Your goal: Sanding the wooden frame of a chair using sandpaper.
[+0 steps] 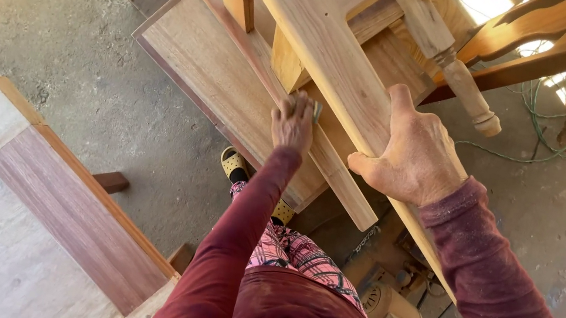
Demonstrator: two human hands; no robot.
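A pale wooden furniture frame (317, 29) of crossed rails fills the upper middle of the head view. My left hand (294, 122) presses a small folded piece of sandpaper (317, 111) against a lower rail (330, 166) of the frame, fingers closed over it. My right hand (414, 156) grips the edge of the long upper rail, thumb under it and fingers on top. Both arms wear dark red sleeves. A turned wooden leg (460, 77) slants away behind my right hand.
A wide wooden panel (20, 217) with a reddish frame lies at the lower left. A power tool (391, 313) rests on the concrete floor (87, 70) by my legs. Green cable (541, 130) and more wooden pieces (541, 33) lie at the upper right.
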